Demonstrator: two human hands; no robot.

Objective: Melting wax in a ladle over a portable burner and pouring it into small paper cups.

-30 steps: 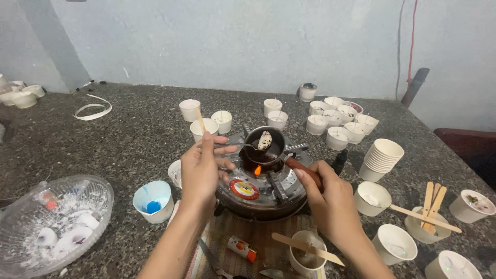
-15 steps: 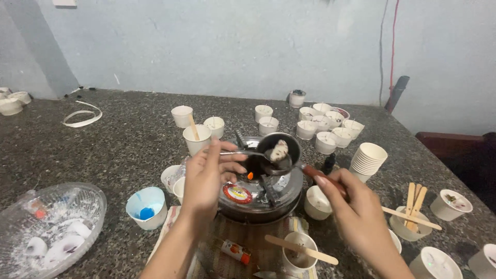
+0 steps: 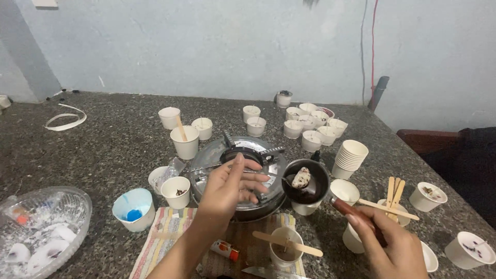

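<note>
Pot [image 3: 306, 181] sits lower centre-right, its handle gripped by the right hand [image 3: 395, 250]; left hand [image 3: 230, 187] pinches a spoon [image 3: 289, 180] into it.

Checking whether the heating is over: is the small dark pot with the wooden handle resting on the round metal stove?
Apart. The head view shows the small dark pot held by the right hand beside the round metal stove, over a white cup.

Your right hand [image 3: 395, 248] grips the reddish-brown handle of a small dark pot [image 3: 306, 181], held level just right of the stove and above a white paper cup near the worktop's front edge. Your left hand [image 3: 230, 188] pinches a thin metal spoon [image 3: 268, 175], whose bowl holds a pale speckled lump [image 3: 301, 177] inside the pot.
</note>
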